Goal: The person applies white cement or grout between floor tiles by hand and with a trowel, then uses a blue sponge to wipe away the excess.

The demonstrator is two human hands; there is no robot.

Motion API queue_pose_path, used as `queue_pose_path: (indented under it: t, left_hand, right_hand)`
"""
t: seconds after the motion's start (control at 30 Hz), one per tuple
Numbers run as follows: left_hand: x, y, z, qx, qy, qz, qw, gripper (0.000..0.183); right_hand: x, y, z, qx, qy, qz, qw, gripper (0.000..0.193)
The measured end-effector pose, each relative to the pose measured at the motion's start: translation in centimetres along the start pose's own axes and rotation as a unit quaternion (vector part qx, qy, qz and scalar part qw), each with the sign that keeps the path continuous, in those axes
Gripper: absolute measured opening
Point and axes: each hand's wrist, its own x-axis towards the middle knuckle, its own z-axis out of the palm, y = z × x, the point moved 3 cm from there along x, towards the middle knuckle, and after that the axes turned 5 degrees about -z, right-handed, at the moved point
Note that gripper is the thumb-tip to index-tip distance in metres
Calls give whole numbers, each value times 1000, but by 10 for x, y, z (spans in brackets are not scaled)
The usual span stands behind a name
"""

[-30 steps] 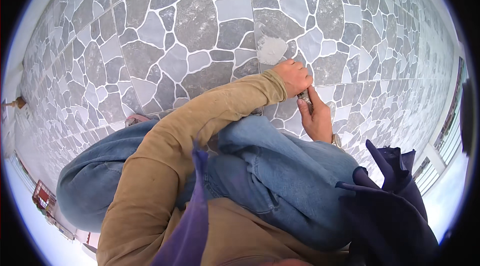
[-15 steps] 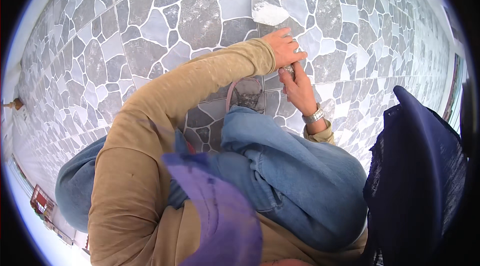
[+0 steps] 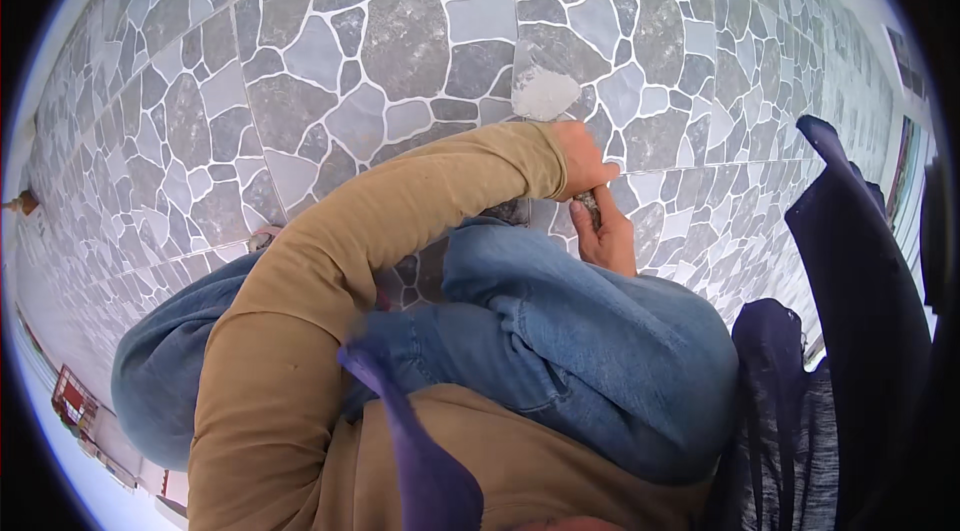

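A flat hand tool, looking like a trowel (image 3: 546, 94), lies low over the patterned floor beyond my hands. Its blade carries a pale whitish smear. My left hand (image 3: 582, 159) reaches across from the left and is closed at the blade's near end, covering the joint between blade and handle. Just behind it, my right hand (image 3: 608, 239) wraps round the mottled, dirty handle (image 3: 588, 203), its thumb lying along it. Much of the grip is hidden by the left hand and wrist.
Grey stone-patterned tiles (image 3: 405, 36) with white joints spread all round. My bent knees in blue jeans (image 3: 610, 361) come close under the hands. A shoe shows partly beneath. Dark cloth (image 3: 850, 261) hangs at the right, and a purple strip (image 3: 430, 461) dangles at lower centre.
Both hands and the trowel have moved back toward my body. The right wrist with its watch has gone behind my knee, and the hanging cloth has swung.
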Motion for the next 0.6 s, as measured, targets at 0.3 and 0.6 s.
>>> queue_pose_path:
  t: [0.3,0.6]
  left_hand:
    - [41,-98,-79,86,45,-99,990,50]
    - [35,-47,-47,31,80,-79,993,44]
  right_hand:
    - [139,-37,-31,-101,49,-117,987,31]
    - [86,-32,-46,-104,22,-107,989,33]
